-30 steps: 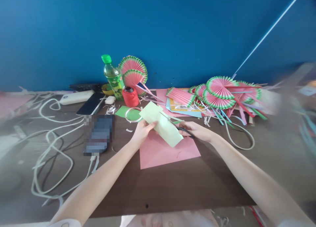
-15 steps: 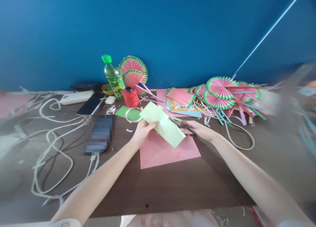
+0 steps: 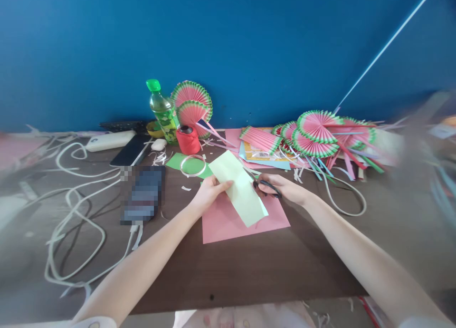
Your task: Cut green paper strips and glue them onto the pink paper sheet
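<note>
My left hand (image 3: 210, 193) pinches a strip of pale green paper (image 3: 239, 190) at its left edge, thumb on top. The paper is tilted, its lower end hanging over a pink sheet (image 3: 221, 223) that lies on the table. My right hand (image 3: 283, 188) is closed around black-handled scissors (image 3: 270, 186) at the paper's right edge. The scissors' blades are mostly hidden, so I cannot tell whether they touch the paper. Behind the left hand, a roll of tape (image 3: 193, 166) lies on green paper (image 3: 174, 161).
A green-capped bottle (image 3: 164, 114), a red thread spool (image 3: 188, 140) and folded paper fans (image 3: 192, 102) stand at the back. More fans (image 3: 317, 133) are piled at the back right. Left lie a blurred-out phone (image 3: 144, 195), a dark phone (image 3: 128, 150), a power bank (image 3: 111, 141) and looped white cable (image 3: 53, 252).
The pale green paper has shifted slightly right and towards me, turning a little steeper. My left hand has moved right with it; my right hand has barely moved.
</note>
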The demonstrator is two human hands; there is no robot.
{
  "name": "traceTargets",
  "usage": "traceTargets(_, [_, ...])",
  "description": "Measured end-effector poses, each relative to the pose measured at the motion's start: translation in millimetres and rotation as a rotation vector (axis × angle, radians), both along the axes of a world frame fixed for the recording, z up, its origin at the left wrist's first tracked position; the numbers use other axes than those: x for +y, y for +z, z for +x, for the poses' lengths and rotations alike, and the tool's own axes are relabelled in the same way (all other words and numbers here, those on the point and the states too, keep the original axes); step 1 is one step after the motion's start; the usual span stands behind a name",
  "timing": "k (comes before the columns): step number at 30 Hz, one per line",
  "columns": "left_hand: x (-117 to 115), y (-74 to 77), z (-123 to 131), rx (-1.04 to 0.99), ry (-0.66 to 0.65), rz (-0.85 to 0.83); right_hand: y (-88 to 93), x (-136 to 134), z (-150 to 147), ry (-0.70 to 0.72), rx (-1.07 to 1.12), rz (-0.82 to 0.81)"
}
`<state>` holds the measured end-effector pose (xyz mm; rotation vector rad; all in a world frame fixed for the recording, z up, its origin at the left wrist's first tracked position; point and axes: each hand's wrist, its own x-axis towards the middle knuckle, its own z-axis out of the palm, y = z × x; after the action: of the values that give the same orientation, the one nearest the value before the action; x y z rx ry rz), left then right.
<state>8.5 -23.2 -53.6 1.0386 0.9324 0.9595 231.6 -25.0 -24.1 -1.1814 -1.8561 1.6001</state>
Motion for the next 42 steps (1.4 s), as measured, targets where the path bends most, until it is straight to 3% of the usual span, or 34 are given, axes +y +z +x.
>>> traceTargets(16, [-4.3,2.6,4.0,0.016,-0.008,-0.008,-0.2,-6.4,-15.5,-0.114,0.065,-0.019])
traceTargets(25, [-4.2,1.4,4.0,0.009,-0.014,-0.01,-12.5,-3.1,-14.8,-0.146,0.067,-0.029])
traceTargets(42, [-1.9,1.1,2.9,0.048,-0.01,-0.006,-19.3,-0.7,-14.8,-0.189,0.085,-0.035])
